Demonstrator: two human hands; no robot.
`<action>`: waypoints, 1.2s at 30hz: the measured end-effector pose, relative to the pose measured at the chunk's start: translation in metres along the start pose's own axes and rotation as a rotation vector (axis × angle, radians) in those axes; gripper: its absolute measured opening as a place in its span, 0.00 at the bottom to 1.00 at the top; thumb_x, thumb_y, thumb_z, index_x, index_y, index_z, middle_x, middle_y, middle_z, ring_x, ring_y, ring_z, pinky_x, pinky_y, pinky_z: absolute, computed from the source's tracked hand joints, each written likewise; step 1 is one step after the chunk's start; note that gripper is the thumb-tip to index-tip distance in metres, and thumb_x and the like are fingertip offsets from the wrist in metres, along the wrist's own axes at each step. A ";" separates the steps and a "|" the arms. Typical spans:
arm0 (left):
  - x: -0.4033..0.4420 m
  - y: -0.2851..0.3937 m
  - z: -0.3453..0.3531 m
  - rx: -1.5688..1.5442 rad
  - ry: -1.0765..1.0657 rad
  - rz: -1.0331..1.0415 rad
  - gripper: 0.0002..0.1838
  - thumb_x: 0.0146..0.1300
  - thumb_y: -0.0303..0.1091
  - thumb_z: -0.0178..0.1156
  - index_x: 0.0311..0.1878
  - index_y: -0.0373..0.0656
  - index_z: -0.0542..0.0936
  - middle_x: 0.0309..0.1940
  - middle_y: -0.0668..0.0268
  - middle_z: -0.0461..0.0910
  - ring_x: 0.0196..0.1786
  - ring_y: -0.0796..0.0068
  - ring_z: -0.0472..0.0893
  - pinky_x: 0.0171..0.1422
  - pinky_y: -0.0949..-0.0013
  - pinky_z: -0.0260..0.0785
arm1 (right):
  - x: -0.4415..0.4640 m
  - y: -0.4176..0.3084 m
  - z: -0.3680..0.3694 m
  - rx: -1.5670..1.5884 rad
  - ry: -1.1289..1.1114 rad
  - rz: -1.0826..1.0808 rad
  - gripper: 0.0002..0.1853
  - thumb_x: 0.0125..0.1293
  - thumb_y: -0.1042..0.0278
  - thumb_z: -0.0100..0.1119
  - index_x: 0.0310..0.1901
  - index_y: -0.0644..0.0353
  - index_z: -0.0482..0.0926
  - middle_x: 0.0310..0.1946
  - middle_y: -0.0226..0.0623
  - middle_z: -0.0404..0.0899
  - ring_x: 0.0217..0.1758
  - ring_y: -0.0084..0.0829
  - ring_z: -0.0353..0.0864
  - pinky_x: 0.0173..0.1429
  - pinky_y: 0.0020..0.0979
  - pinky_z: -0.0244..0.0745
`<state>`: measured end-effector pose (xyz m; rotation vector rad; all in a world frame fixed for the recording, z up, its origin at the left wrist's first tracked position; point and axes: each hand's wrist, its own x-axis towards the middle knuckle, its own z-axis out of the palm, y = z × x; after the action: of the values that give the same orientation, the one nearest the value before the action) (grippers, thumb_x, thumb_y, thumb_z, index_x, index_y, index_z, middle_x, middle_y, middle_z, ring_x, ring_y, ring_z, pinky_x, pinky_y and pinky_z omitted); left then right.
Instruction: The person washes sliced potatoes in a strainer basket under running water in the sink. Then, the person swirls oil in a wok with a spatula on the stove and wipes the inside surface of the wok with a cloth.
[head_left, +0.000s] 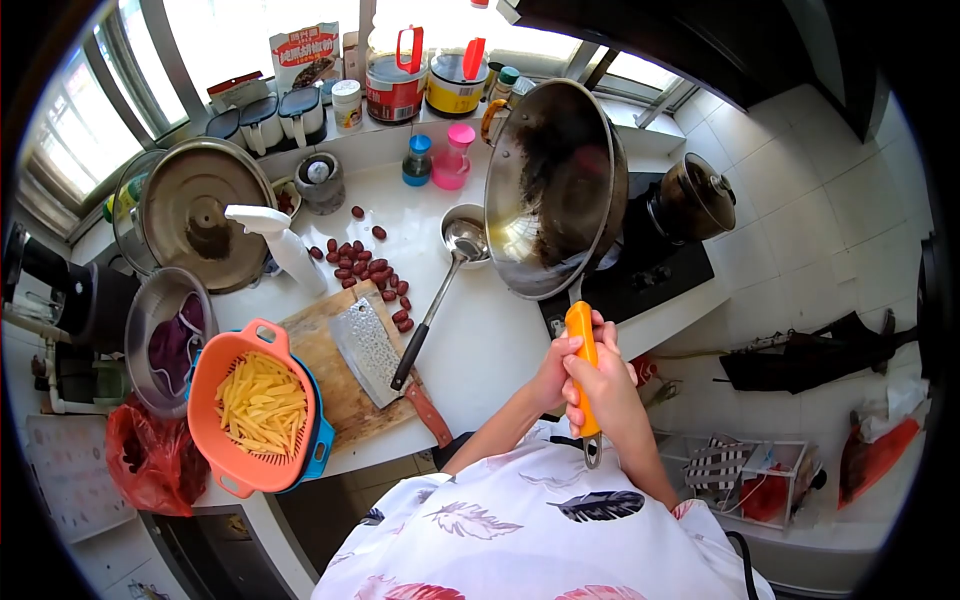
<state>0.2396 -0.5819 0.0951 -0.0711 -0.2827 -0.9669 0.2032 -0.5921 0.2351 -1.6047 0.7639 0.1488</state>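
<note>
My left hand (553, 374) and my right hand (612, 388) are both closed around the orange handle of a wok (512, 215). The wok is lifted and tilted, its inside facing me, with dark scorched patches and a wet shine on the metal. It hangs partly over the black stove (668, 285) and the counter edge. Left of it, a ladle (440, 305) rests with its head in a small bowl (478, 214). A cleaver (366, 350) lies on a wooden cutting board (345, 415), the ladle's black grip crossing near it.
An orange colander (235, 345) of cut potato strips (262, 402) stands at the counter's front left. Red dates (360, 265) lie scattered behind the board, near a white spray bottle (283, 250). A lidded pot (690, 200) sits on the stove's right. Jars and jugs line the windowsill.
</note>
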 end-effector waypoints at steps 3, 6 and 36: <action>0.001 0.001 0.001 -0.007 0.009 -0.011 0.19 0.54 0.44 0.50 0.47 0.50 0.60 0.35 0.62 0.64 0.32 0.42 0.73 0.36 0.50 0.66 | 0.001 0.000 -0.002 0.015 -0.034 0.003 0.12 0.57 0.70 0.45 0.40 0.58 0.55 0.13 0.32 0.64 0.06 0.23 0.64 0.08 0.26 0.63; 0.002 0.001 0.000 0.038 0.052 -0.033 0.19 0.54 0.44 0.50 0.46 0.49 0.61 0.35 0.63 0.65 0.34 0.46 0.73 0.38 0.52 0.66 | 0.008 0.007 -0.009 0.078 -0.067 0.010 0.12 0.58 0.70 0.45 0.40 0.55 0.54 0.13 0.33 0.63 0.06 0.24 0.63 0.07 0.27 0.62; 0.092 -0.085 -0.052 0.915 0.298 -0.197 0.13 0.63 0.35 0.45 0.50 0.46 0.59 0.37 0.68 0.70 0.41 0.82 0.69 0.48 0.78 0.62 | 0.095 0.118 -0.189 0.878 -0.540 0.100 0.15 0.56 0.78 0.45 0.45 0.54 0.61 0.11 0.29 0.58 0.07 0.20 0.59 0.10 0.24 0.61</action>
<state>0.2296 -0.7139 0.0642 0.9430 -0.4364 -0.9502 0.1500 -0.8018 0.1259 -0.6412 0.3863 0.2615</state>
